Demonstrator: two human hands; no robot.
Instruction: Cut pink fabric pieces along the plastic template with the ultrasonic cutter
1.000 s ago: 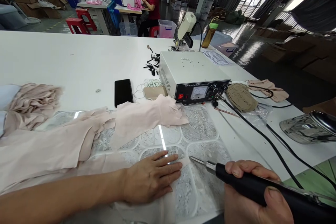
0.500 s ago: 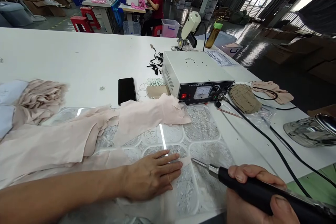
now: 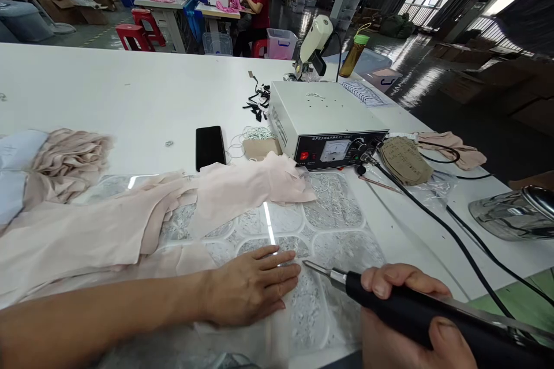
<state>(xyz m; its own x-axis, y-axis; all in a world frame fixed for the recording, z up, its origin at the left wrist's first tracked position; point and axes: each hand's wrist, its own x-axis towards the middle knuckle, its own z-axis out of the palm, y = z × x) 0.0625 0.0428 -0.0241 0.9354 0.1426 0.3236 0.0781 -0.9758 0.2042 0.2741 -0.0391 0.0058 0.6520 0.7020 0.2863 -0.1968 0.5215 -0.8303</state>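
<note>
My left hand (image 3: 255, 285) lies flat with its fingers stretched out, pressing a pale, thin piece of fabric (image 3: 279, 331) onto the clear patterned mat (image 3: 346, 253). In my right hand (image 3: 411, 311) is a black ultrasonic handpiece (image 3: 389, 302) with a pointed metal tip. That tip is just right of my left fingertips, close to the mat; whether it touches cannot be made out. Pale pink fabric pieces (image 3: 246, 184) lie beyond my left hand, and a larger layered stack (image 3: 82, 230) spreads to the left.
A grey control box (image 3: 329, 115) stands at centre back, black cables (image 3: 437, 222) running right. Around it are a phone (image 3: 210, 148), black scraps (image 3: 258, 104) and a brown pad (image 3: 404, 161). A glass jar (image 3: 511, 216) lies at right. A person in red (image 3: 258, 3) sits beyond the table.
My right hand has moved left with the handpiece, bringing its tip nearer my left fingertips. My left hand stays in place.
</note>
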